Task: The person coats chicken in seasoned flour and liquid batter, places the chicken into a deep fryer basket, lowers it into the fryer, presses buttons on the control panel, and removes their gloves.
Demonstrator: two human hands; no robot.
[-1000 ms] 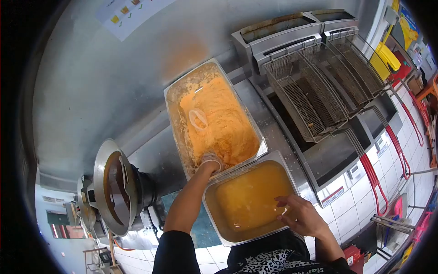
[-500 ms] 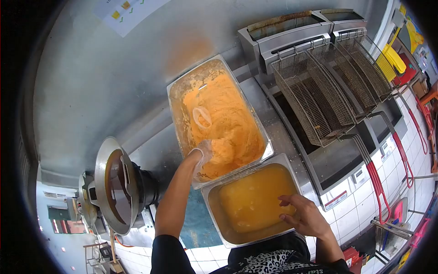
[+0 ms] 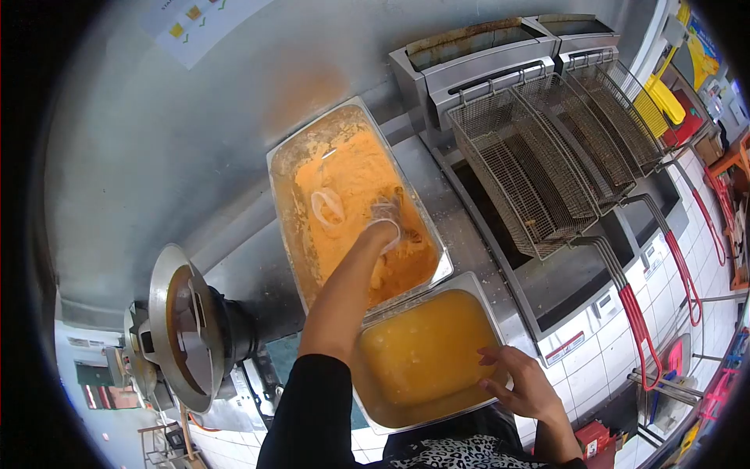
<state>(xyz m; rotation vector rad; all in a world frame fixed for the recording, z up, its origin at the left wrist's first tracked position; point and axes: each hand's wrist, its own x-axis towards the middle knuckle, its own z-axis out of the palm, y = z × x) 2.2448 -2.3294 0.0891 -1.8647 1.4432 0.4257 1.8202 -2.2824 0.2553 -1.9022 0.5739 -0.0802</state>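
My left hand (image 3: 387, 215), in a thin clear plastic glove, is in the orange breading powder (image 3: 351, 176) inside a deep steel pan (image 3: 279, 184). Its fingers look stretched out into the powder, their tips partly blurred and coated. A translucent ring-like rim (image 3: 326, 207) sticks up from the powder left of this hand; what it belongs to is buried. Bare and with fingers apart, my right hand (image 3: 522, 383) hovers over the right edge of a second steel pan (image 3: 480, 283) of cloudy yellow liquid (image 3: 418, 344). It holds nothing.
Wire fryer baskets (image 3: 523, 164) with red handles (image 3: 641, 336) hang over the fryer (image 3: 570, 285) on the right. At the left stands a large metal pot or pan (image 3: 183, 328) with brown contents. A steel wall (image 3: 180, 156) with a paper sheet (image 3: 191, 27) rises behind.
My left hand has moved right and farther from me through the powder, from the pan's near left side. The right hand stays over the liquid pan's edge. The view has shifted slightly.
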